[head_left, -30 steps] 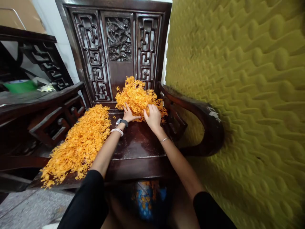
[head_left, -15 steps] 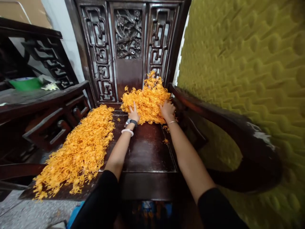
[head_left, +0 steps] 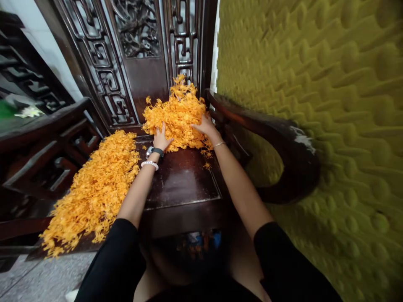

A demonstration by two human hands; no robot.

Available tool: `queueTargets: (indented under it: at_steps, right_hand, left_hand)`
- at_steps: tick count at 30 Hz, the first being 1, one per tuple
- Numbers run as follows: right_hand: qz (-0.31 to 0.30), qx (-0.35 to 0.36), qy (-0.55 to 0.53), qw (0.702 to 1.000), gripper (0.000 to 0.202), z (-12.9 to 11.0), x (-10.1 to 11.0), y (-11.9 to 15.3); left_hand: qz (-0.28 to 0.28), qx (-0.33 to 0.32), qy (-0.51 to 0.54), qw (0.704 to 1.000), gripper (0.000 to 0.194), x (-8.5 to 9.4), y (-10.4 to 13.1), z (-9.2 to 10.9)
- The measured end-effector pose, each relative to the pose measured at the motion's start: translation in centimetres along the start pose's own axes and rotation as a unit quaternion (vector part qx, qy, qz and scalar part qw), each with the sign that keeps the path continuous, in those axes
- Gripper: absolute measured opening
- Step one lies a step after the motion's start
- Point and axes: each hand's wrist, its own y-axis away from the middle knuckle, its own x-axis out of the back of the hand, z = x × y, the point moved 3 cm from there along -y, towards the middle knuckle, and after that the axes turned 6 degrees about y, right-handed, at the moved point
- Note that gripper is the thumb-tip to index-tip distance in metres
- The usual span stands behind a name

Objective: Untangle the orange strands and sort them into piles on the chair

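A heap of small orange spidery pieces (head_left: 178,115) rests against the carved back of a dark wooden seat (head_left: 184,176). My left hand (head_left: 161,139) lies at the heap's near left side, fingers spread, a watch and a beaded bracelet on its wrist. At the heap's right side is my right hand (head_left: 206,127), its thumb stretched inward and some fingertips hidden among the pieces. Neither hand is closed round anything. A second, longer pile of the same orange pieces (head_left: 97,188) spreads along the seat's left side. One loose piece (head_left: 207,165) lies below my right wrist.
A curved wooden armrest (head_left: 283,159) bounds the right side, beside a yellow-green textured wall (head_left: 315,84). On the left stands a fretwork armrest (head_left: 63,147). Behind rises the carved backrest (head_left: 145,75). Blue and orange items show dimly beneath the seat.
The view has swung, so everything sits further left and a little higher. My right hand's thumb now points more inward across the heap. Both hands stay at the heap's sides.
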Motion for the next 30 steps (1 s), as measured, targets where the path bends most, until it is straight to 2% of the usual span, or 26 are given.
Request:
queueTargets:
  at_steps: [3, 4, 6, 8, 10, 12, 14, 16, 19, 23, 24, 26, 30]
  right_hand:
    - [-0.028, -0.091, -0.030, 0.995, 0.067, -1.8, 2.3, 3.7]
    - [-0.013, -0.096, -0.032, 0.995, 0.063, -2.7, 3.3, 5.3]
    - [0.055, -0.098, -0.035, 0.993, 0.052, -4.0, 5.1, 8.8]
    - [0.090, -0.080, -0.051, 0.991, 0.047, -4.6, 6.0, 12.2]
    - [0.020, -0.048, -0.053, 0.997, 0.044, -4.5, 5.1, 15.0]
    - [-0.101, -0.036, -0.031, 0.994, 0.036, -3.8, 3.1, 17.1]
    - [-0.180, -0.052, -0.005, 0.982, 0.031, -3.0, 1.1, 18.6]
    - [-0.201, -0.063, 0.002, 0.977, 0.028, -2.5, -0.2, 19.4]
    - [-0.200, -0.054, -0.006, 0.978, 0.031, -3.2, -1.0, 19.9]
    - [-0.178, 0.007, -0.057, 0.982, 0.030, -6.7, -1.7, 19.2]
    - [-0.172, 0.027, -0.076, 0.982, 0.029, -8.1, -2.1, 18.9]
    - [-0.162, 0.064, -0.118, 0.978, 0.028, -11.4, -3.1, 17.9]
    - [-0.140, 0.074, -0.182, 0.971, 0.043, -17.8, -5.8, 14.9]
  left_hand:
    - [0.045, -0.028, 0.026, 0.998, 0.085, 0.4, 1.1, 0.6]
    - [0.057, -0.033, 0.030, 0.997, 0.085, 0.5, 1.6, 0.7]
    - [0.065, -0.037, 0.036, 0.997, 0.088, 0.7, 2.6, 0.6]
    - [0.058, -0.033, 0.045, 0.997, 0.094, 1.0, 3.7, 0.7]
    - [0.048, -0.023, 0.055, 0.997, 0.097, 1.5, 4.9, 1.1]
    - [0.026, -0.003, 0.058, 0.998, 0.097, 2.0, 6.4, 1.7]
    - [-0.028, -0.004, 0.046, 0.999, 0.091, 2.6, 8.4, 2.4]
    - [-0.099, -0.038, 0.032, 0.994, 0.083, 3.1, 11.3, 3.0]
    - [-0.184, -0.107, 0.024, 0.977, 0.076, 4.0, 17.5, 2.6]
    - [-0.252, -0.164, 0.016, 0.954, 0.069, 3.5, 26.7, 0.1]
    - [-0.255, -0.173, 0.005, 0.951, 0.068, 3.1, 28.6, -0.7]
    - [-0.212, -0.175, -0.027, 0.961, 0.065, 2.2, 31.4, -2.1]
    - [-0.074, -0.194, -0.054, 0.977, 0.068, 0.8, 33.7, -3.4]
